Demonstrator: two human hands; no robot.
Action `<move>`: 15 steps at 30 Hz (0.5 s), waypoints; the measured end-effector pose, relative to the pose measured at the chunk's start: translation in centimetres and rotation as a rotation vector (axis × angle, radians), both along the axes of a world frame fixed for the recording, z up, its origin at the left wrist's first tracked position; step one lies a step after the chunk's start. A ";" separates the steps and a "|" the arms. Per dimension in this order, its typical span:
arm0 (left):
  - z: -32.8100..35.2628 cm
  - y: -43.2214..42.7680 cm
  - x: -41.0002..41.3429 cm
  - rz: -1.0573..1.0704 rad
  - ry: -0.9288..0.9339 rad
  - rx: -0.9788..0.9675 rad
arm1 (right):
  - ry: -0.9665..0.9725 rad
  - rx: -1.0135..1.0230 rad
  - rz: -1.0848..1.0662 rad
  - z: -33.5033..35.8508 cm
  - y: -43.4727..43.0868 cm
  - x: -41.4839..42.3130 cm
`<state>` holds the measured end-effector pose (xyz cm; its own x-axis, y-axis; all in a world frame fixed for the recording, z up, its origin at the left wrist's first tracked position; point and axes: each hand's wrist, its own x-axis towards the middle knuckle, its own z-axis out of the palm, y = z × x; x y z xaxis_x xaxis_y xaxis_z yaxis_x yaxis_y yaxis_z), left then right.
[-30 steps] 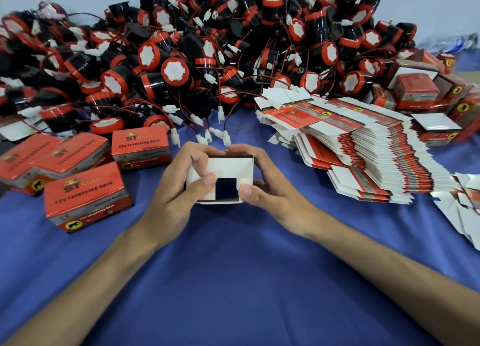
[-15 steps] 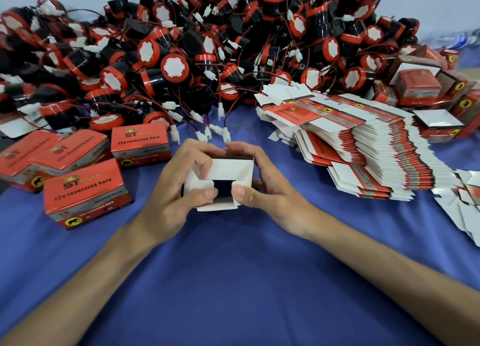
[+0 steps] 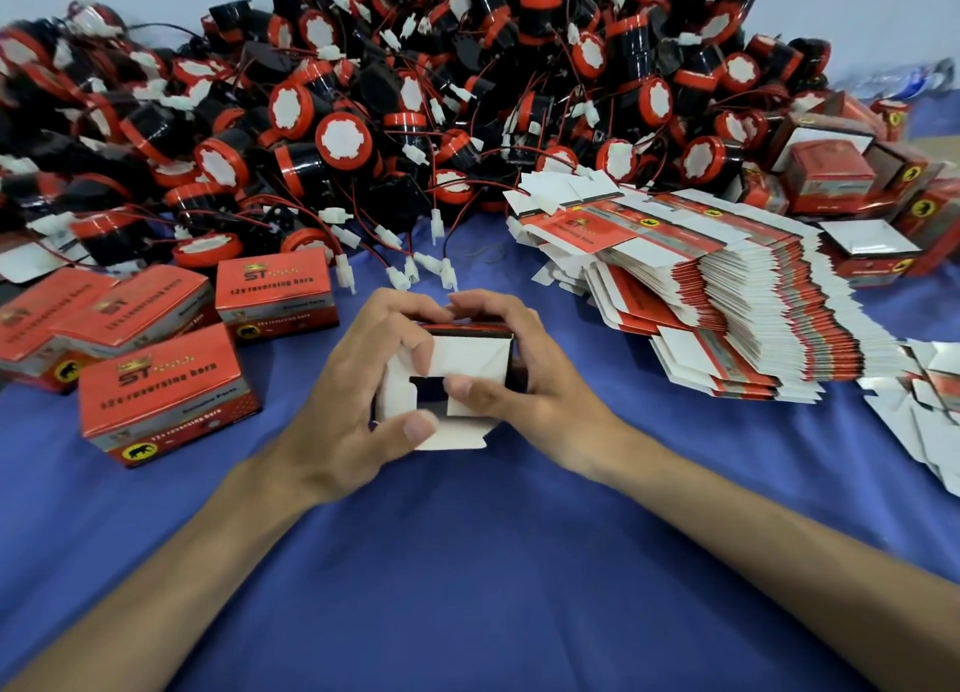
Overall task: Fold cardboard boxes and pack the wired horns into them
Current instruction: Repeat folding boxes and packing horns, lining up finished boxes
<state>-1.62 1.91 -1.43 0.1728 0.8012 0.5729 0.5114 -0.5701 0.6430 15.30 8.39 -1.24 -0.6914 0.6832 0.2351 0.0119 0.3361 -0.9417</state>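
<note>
A small cardboard box [image 3: 470,361] with white inner flaps facing me is held between both hands over the blue cloth. My left hand [image 3: 358,395] grips its left side, thumb on the lower flap. My right hand [image 3: 524,379] grips the right side, thumb pressing a flap toward the dark opening. A large heap of black-and-red wired horns [image 3: 395,120] with white connectors lies behind. A stack of flat unfolded boxes [image 3: 727,296] lies to the right.
Several closed red boxes [image 3: 161,390] sit at the left on the blue cloth [image 3: 467,561]. More folded and open boxes [image 3: 852,182] stand at the far right. Loose white flats [image 3: 930,411] lie at the right edge.
The box has tilted so its open end faces me more. Both thumbs have pushed the white flaps further inward, and a bottom flap now sticks out below.
</note>
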 end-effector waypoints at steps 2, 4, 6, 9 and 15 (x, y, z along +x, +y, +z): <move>-0.3 0.2 -0.1 0.046 0.024 0.012 | 0.004 0.009 -0.002 -0.1 0.0 0.0; -0.4 0.2 -0.2 0.055 0.013 0.022 | 0.015 0.049 -0.012 -0.2 0.0 0.1; -0.4 0.1 -0.2 0.055 -0.008 0.028 | 0.059 0.128 -0.033 -0.3 -0.2 0.1; -0.4 0.2 0.0 0.077 -0.055 0.016 | 0.120 0.275 -0.049 -0.3 -0.3 -0.1; -0.1 -0.1 0.4 0.074 -0.231 -0.024 | 0.055 0.355 0.095 -0.1 -0.1 0.4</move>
<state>-1.22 1.80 -1.50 -0.0198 0.8205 0.5712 0.3890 -0.5200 0.7604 15.67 8.28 -1.30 -0.7273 0.4861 0.4845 -0.0821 0.6393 -0.7646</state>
